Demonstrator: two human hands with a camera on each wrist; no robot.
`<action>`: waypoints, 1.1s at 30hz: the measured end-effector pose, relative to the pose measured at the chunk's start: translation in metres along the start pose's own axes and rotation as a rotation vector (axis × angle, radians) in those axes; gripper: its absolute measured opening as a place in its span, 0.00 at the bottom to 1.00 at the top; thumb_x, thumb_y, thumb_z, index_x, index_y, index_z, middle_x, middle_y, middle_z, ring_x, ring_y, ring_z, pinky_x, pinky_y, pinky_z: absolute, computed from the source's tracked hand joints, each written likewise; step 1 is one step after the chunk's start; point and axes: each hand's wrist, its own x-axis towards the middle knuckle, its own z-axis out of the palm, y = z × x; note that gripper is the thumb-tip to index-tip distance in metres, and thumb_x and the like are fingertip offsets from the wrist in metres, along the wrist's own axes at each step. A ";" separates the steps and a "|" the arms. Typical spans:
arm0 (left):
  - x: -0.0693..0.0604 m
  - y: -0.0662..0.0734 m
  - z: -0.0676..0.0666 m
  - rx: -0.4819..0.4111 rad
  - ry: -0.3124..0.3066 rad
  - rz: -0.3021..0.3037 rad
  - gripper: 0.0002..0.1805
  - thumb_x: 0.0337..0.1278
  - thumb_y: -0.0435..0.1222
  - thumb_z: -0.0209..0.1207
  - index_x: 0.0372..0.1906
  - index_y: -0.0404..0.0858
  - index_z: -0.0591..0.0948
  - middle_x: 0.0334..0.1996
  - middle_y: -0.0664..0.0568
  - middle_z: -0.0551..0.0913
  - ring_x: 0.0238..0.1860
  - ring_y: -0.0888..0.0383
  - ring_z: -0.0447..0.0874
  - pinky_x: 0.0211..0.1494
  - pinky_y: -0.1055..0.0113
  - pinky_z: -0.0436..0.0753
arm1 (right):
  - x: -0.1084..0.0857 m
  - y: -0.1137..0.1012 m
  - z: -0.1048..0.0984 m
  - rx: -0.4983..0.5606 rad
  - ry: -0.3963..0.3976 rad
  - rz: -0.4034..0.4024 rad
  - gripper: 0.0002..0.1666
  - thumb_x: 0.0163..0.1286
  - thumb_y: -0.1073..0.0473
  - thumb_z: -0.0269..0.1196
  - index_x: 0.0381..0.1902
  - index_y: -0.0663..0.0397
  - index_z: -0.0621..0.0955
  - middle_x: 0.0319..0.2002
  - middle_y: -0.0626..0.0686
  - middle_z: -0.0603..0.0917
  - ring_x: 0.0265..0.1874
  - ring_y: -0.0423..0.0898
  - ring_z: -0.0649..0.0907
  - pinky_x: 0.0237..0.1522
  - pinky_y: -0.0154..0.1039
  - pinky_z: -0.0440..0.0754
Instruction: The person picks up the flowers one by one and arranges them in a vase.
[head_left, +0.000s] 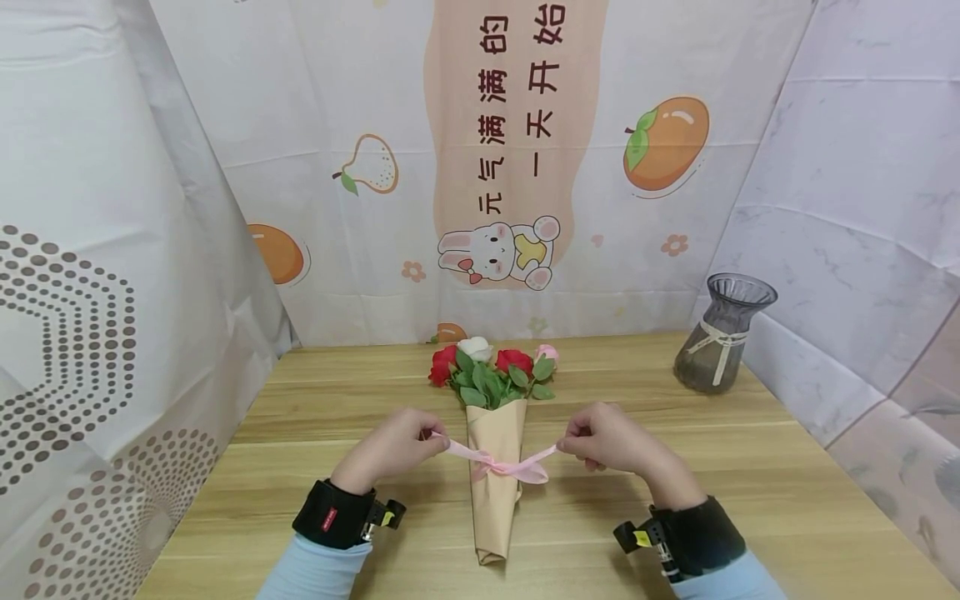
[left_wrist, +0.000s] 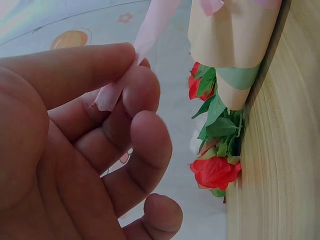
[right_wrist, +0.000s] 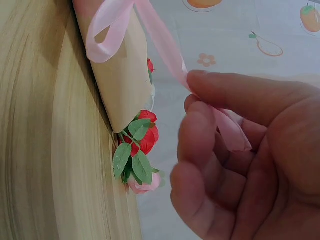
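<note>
A bouquet of artificial roses (head_left: 515, 362) in red, white and pink lies on the table, its stems wrapped in tan paper (head_left: 495, 517). Around the wrap's middle runs a pink ribbon (head_left: 504, 468), tied with a loop hanging at the right. My left hand (head_left: 397, 446) pinches one ribbon end between thumb and index finger; the tip pokes out past the fingers in the left wrist view. With thumb and forefinger, my right hand (head_left: 609, 437) pinches the other end. Both ends stretch outward and slightly up from the knot, off the paper.
A grey glass vase (head_left: 712, 354) with a pale bow round its neck stands at the table's back right. The wooden table (head_left: 315, 392) meets a printed cloth backdrop (head_left: 360, 317) at its far edge. Cloth hangs on the left and right sides too.
</note>
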 end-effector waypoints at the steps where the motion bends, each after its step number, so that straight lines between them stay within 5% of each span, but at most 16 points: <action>1: 0.000 0.001 0.001 -0.001 -0.003 0.000 0.07 0.67 0.35 0.63 0.33 0.40 0.87 0.22 0.60 0.77 0.24 0.62 0.71 0.27 0.67 0.71 | 0.000 0.000 0.000 0.009 -0.006 0.001 0.12 0.69 0.58 0.69 0.24 0.50 0.83 0.16 0.47 0.78 0.14 0.43 0.79 0.17 0.38 0.77; 8: 0.001 0.007 0.008 0.000 -0.054 0.018 0.06 0.65 0.36 0.65 0.31 0.44 0.87 0.22 0.62 0.78 0.23 0.64 0.71 0.26 0.68 0.72 | 0.001 -0.003 0.006 0.035 -0.089 -0.030 0.06 0.68 0.59 0.70 0.32 0.53 0.85 0.19 0.50 0.82 0.16 0.47 0.81 0.19 0.45 0.81; 15: 0.003 0.012 0.018 0.003 -0.089 0.023 0.04 0.64 0.36 0.67 0.32 0.42 0.87 0.24 0.61 0.81 0.26 0.63 0.75 0.30 0.66 0.76 | 0.005 -0.009 0.016 -0.059 -0.132 -0.108 0.11 0.64 0.57 0.72 0.41 0.55 0.85 0.25 0.43 0.82 0.19 0.40 0.79 0.22 0.37 0.78; 25: 0.009 0.019 0.036 0.030 -0.088 0.046 0.08 0.61 0.43 0.70 0.29 0.45 0.87 0.19 0.64 0.77 0.21 0.67 0.70 0.25 0.70 0.69 | 0.009 -0.019 0.040 -0.069 -0.180 -0.159 0.06 0.59 0.58 0.74 0.32 0.46 0.85 0.24 0.39 0.81 0.23 0.35 0.79 0.28 0.34 0.77; 33: 0.012 0.023 0.045 0.088 -0.059 0.024 0.09 0.62 0.39 0.68 0.26 0.48 0.83 0.17 0.63 0.74 0.20 0.66 0.70 0.23 0.70 0.69 | 0.013 -0.029 0.051 -0.047 -0.180 -0.156 0.08 0.60 0.64 0.72 0.26 0.47 0.83 0.20 0.40 0.80 0.18 0.34 0.76 0.22 0.33 0.75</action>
